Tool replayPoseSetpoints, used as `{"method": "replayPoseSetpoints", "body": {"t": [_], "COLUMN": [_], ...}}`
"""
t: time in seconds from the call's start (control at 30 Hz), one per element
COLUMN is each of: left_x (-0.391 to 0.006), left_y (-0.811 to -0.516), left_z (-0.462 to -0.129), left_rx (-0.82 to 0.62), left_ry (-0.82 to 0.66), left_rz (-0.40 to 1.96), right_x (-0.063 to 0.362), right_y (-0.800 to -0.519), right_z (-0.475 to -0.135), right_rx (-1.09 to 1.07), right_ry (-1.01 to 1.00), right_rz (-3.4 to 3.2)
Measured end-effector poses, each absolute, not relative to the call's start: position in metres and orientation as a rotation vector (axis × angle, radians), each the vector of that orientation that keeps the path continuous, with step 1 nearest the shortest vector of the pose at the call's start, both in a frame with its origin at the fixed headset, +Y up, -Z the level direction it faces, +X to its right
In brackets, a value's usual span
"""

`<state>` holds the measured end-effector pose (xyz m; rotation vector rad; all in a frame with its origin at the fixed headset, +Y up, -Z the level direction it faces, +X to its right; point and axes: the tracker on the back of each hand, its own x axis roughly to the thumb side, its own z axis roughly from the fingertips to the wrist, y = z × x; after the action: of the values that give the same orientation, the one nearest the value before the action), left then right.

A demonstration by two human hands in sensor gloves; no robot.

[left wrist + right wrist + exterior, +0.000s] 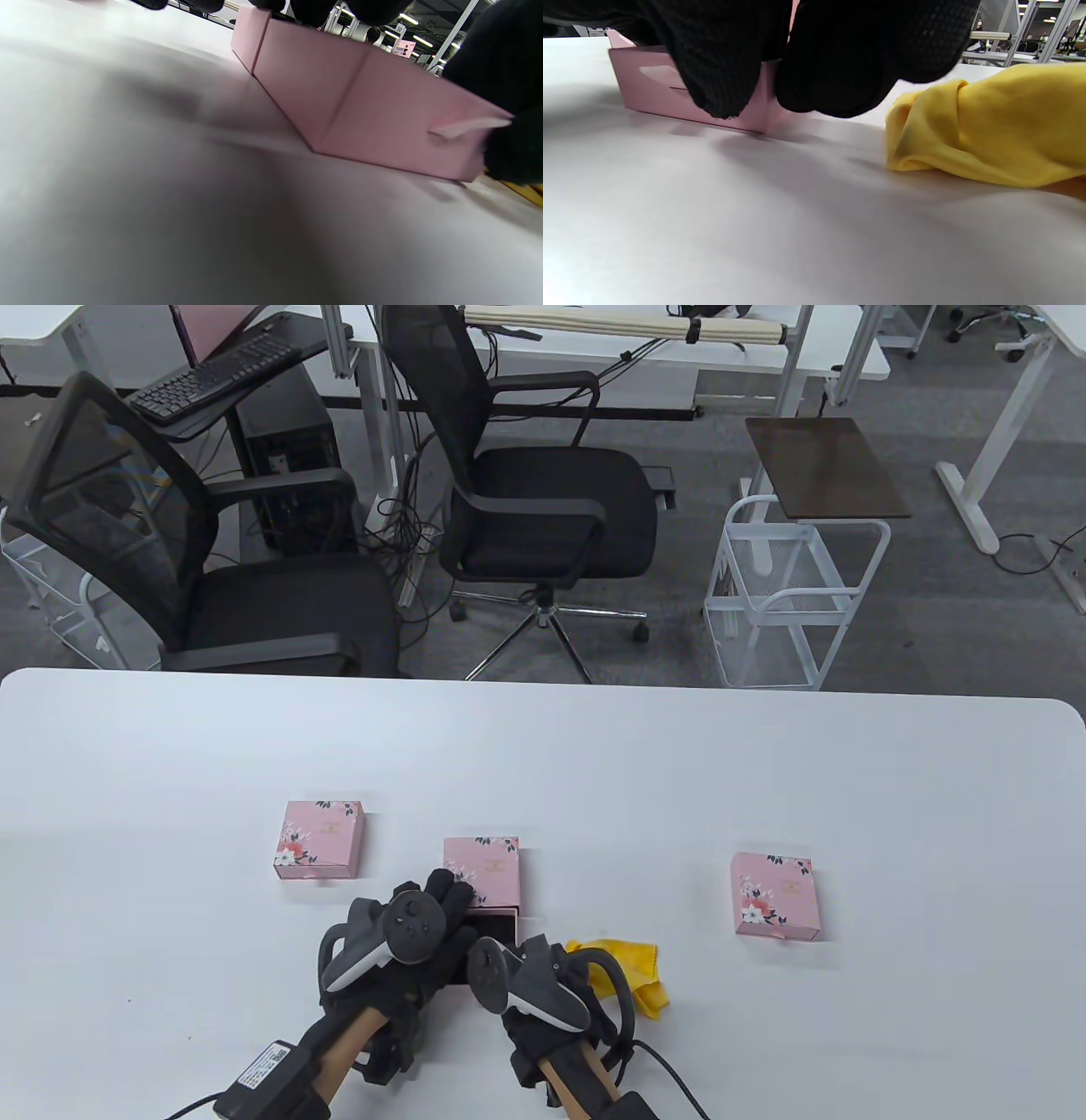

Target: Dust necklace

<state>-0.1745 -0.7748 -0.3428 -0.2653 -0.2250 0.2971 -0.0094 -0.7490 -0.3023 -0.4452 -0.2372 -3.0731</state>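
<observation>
The middle pink floral box [488, 867] lies on the white table [543, 746] with its drawer [495, 913] slid out toward me. My left hand [450, 892] rests on top of the box; its fingers [314, 8] touch the sleeve. My right hand [502, 960] is at the drawer's front [403, 123], its fingers [721, 63] against the pale pull tab [462, 127]. A crumpled yellow cloth [632, 971] lies just right of my right hand and also shows in the right wrist view [988, 127]. No necklace shows; my hands hide the drawer's inside.
Two more closed pink boxes lie on the table, one at the left [320, 840] and one at the right [776, 895]. Beyond the far edge stand two black office chairs [543, 500] and a white wire cart [789, 602].
</observation>
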Motion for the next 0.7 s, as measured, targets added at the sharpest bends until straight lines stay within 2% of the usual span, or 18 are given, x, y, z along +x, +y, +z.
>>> {"method": "replayPoseSetpoints", "body": {"t": [0.3, 0.7], "left_x": [-0.176, -0.185], "left_y": [-0.774, -0.774], "left_z": [-0.345, -0.349], "left_rx": [-0.274, -0.307], "left_ry": [-0.221, -0.232], "left_rz": [0.321, 0.421], "right_x": [-0.004, -0.012], "right_y": [-0.738, -0.748], "right_z": [-0.302, -0.311], "right_rx": [-0.447, -0.338], "right_ry": [-0.058, 0.009], "right_rz": [-3.12, -3.09]}}
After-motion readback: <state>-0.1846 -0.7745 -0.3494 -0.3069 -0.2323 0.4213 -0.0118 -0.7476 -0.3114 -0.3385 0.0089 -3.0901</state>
